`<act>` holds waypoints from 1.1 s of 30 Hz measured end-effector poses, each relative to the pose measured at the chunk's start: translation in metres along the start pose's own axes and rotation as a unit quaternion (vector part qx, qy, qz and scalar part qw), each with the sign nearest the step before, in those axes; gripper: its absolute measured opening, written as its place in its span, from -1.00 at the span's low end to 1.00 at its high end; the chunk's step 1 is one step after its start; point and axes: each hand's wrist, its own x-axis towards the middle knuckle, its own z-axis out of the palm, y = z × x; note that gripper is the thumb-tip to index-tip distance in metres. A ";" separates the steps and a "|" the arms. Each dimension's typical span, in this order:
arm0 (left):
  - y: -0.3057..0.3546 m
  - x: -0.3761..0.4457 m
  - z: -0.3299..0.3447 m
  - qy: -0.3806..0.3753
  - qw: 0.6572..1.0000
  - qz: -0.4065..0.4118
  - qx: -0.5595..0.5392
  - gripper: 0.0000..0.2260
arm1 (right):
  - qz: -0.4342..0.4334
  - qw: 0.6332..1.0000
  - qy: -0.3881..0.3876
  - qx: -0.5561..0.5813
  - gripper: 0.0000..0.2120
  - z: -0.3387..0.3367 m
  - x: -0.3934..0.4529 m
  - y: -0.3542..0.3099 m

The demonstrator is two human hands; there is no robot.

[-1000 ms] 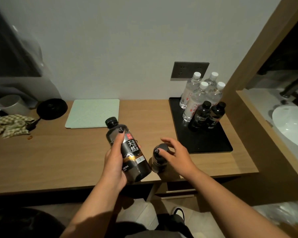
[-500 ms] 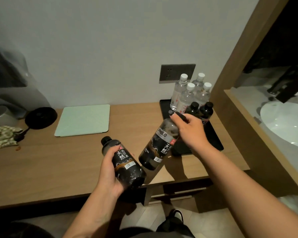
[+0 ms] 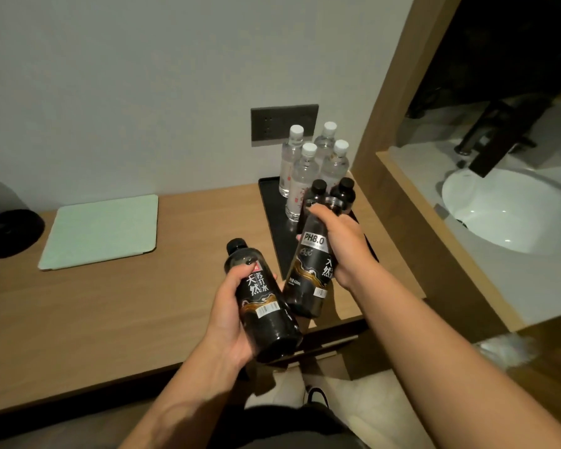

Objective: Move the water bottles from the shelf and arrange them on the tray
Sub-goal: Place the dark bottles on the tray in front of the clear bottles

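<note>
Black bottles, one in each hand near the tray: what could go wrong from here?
1. The right hand holds its bottle tilted, right beside the two black bottles standing on the tray; setting it down could topple them into the clear bottles.
2. The two held bottles nearly touch; a knock could loosen the left hand grip on its bottle, which is over the desk edge.

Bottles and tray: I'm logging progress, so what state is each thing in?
Left hand: grips a black bottle, tilted.
Right hand: grips another black bottle above the tray's front.
Clear bottles: four, upright on tray, capped.
Tray: also holds two upright black bottles.
</note>
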 end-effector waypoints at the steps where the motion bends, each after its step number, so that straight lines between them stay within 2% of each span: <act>1: -0.006 0.004 0.005 0.002 1.000 -0.006 0.005 -0.71 | -0.002 1.000 0.000 -0.012 -0.67 -0.008 0.003 0.001; 3: -0.017 0.011 0.015 0.001 1.000 -0.021 0.003 -0.70 | -0.005 0.999 0.003 -0.036 -0.65 -0.024 0.013 0.004; 6: -0.031 0.022 0.033 -0.020 0.999 -0.042 -0.009 -0.58 | 0.003 0.999 0.014 -0.052 -0.52 -0.045 0.034 0.002; 9: -0.041 0.042 0.054 -0.024 0.998 -0.047 -0.018 -0.49 | 0.008 0.998 0.013 -0.064 -0.55 -0.066 0.057 -0.010; 12: -0.056 0.060 0.071 -0.001 0.999 -0.030 -0.024 -0.51 | 0.004 0.997 0.003 -0.078 -0.67 -0.089 0.075 -0.018; 15: -0.072 0.077 0.083 0.041 0.999 -0.004 -0.014 -0.52 | 0.021 0.996 -0.001 -0.084 -0.60 -0.111 0.090 -0.018; 18: -0.087 0.087 0.090 0.075 0.997 0.004 -0.009 -0.56 | 0.048 0.996 -0.004 -0.075 -0.62 -0.131 0.099 -0.014; 23: -0.083 0.099 0.079 0.117 0.993 -0.004 -0.013 -0.44 | 0.073 0.996 0.025 -0.042 -0.62 -0.142 0.115 0.000; 28: -0.063 0.109 0.062 0.155 0.985 0.025 -0.066 -0.44 | 0.020 0.992 0.099 -0.076 -0.37 -0.118 0.141 0.007; 31: -0.053 0.111 0.054 0.171 0.980 0.046 -0.087 -0.55 | -0.024 0.984 0.103 -0.142 -0.44 -0.099 0.152 0.014; 33: -0.047 0.114 0.049 0.181 0.979 0.055 -0.079 -0.64 | -0.062 0.977 0.078 -0.190 -0.48 -0.086 0.157 0.021</act>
